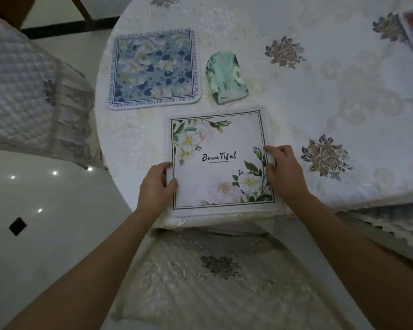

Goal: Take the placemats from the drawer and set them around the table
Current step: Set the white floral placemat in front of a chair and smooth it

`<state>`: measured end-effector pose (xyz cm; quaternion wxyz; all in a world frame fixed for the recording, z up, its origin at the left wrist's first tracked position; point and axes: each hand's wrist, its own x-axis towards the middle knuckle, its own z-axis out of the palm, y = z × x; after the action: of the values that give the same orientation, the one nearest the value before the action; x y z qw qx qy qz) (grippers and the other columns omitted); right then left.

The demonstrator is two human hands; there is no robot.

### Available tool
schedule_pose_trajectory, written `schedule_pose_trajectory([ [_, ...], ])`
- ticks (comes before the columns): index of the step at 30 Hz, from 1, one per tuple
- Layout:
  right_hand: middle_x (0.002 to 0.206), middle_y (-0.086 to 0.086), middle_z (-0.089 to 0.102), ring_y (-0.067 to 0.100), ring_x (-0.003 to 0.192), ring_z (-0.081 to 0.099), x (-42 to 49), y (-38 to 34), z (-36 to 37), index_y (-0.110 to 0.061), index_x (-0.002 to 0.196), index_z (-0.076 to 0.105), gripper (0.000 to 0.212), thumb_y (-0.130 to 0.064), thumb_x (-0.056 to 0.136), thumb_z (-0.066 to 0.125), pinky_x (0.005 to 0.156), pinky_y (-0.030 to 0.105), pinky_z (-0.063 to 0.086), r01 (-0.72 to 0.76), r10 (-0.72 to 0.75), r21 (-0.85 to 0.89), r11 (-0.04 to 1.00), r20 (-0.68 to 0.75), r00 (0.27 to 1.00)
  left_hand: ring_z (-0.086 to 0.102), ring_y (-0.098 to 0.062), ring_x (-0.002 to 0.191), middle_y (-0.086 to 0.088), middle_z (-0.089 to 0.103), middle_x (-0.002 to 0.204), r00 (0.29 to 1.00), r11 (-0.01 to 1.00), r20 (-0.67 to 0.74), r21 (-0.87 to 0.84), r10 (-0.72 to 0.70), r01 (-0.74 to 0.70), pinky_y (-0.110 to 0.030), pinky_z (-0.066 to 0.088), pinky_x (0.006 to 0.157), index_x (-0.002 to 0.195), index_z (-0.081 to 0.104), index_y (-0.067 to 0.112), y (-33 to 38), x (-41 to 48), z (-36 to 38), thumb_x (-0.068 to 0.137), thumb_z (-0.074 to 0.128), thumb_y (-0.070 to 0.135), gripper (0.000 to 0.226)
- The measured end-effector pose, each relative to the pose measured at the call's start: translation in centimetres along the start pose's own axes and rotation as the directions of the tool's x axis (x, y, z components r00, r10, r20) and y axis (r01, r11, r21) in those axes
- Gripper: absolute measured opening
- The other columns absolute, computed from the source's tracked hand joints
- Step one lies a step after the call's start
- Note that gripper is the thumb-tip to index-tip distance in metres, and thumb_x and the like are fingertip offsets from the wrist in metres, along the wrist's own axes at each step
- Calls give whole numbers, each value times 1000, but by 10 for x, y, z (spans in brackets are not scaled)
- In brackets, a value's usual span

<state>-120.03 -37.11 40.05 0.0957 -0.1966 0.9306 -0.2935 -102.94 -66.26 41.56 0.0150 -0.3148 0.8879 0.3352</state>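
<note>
Curled fingers (275, 150) of the left hand (156, 185) and right hand (285, 173) pinch the side edges of the white mat (218, 167), which lies at the near rim of the table (343, 103). Best to square it to that rim, press it flat, and space it evenly from the blue mat (154, 67).

Dim, cool-grey indoor light, low contrast. Small glare spots on the glossy floor (45, 186) at left — ceiling lights reflected. Wide-angle bending at edges; slight softness throughout, corners darker.
</note>
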Motion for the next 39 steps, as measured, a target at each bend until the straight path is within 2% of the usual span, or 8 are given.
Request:
schedule_pose_trajectory([
  [4, 134, 8, 44, 23, 114, 50, -5, 1, 0, -12, 136, 55, 48, -7, 89, 62, 87, 31, 48, 11, -11, -72, 997, -1, 1000, 55, -14, 80, 3, 52, 110, 999, 995, 27, 91, 38, -41, -30, 43, 71, 137, 53, 22, 0, -5, -2, 90, 66, 29, 49],
  [6, 135, 9, 46, 26, 121, 46, -3, 1, -1, -10, 129, 60, 44, -8, 86, 65, 93, 37, 48, 36, -36, -111, 993, 1, 999, 59, -19, 91, -1, 50, 122, 999, 987, 14, 152, 53, -54, -30, 45, 70, 136, 54, 22, 0, -5, -2, 89, 67, 32, 51],
  [13, 129, 10, 58, 29, 120, 48, 14, -2, 3, -10, 124, 63, 39, -14, 86, 66, 100, 44, 44, 172, -169, -183, 968, 28, 985, 48, -35, 124, -15, 49, 139, 979, 915, 0, 356, 202, -189, -48, 44, 96, 130, 58, 12, 7, 22, 0, 84, 70, 31, 51],
  [17, 137, 12, 55, 29, 127, 47, 31, -17, 12, -6, 130, 60, 41, -14, 90, 62, 107, 44, 41, 201, -192, -137, 970, 79, 978, 49, -38, 124, -16, 51, 137, 954, 866, 51, 408, 295, -289, -50, 43, 101, 120, 60, 12, 17, 45, 5, 84, 54, 36, 43],
  [23, 153, 10, 41, 27, 140, 34, 83, -60, 32, -10, 144, 45, 52, -22, 95, 53, 117, 40, 29, 301, -268, -149, 942, 205, 941, 40, -37, 138, -19, 44, 150, 917, 834, 157, 382, 367, -399, -50, 32, 114, 136, 53, 9, 45, 87, 21, 95, 36, 41, 54],
  [27, 152, 10, 42, 27, 139, 36, 120, -83, 47, -10, 144, 45, 50, -21, 96, 53, 116, 36, 26, 354, -322, -115, 928, 228, 919, 28, -32, 147, -16, 33, 159, 873, 805, 244, 342, 421, -484, -46, 24, 121, 148, 41, 9, 65, 114, 28, 101, 29, 42, 59],
  [31, 148, 11, 48, 29, 135, 42, 124, -77, 49, -8, 140, 52, 46, -20, 95, 54, 114, 38, 29, 367, -334, -153, 917, 207, 920, 21, -27, 151, -10, 27, 163, 874, 788, 254, 380, 414, -483, -45, 20, 122, 153, 36, 14, 59, 118, 28, 102, 27, 46, 61],
  [39, 153, 14, 42, 32, 141, 34, 103, -47, 30, -7, 146, 43, 54, -28, 96, 46, 119, 41, 23, 276, -240, -271, 922, 161, 957, 23, -31, 150, -14, 29, 162, 915, 818, 197, 410, 352, -403, -46, 22, 121, 152, 38, 13, 34, 118, 10, 101, 29, 50, 64],
])
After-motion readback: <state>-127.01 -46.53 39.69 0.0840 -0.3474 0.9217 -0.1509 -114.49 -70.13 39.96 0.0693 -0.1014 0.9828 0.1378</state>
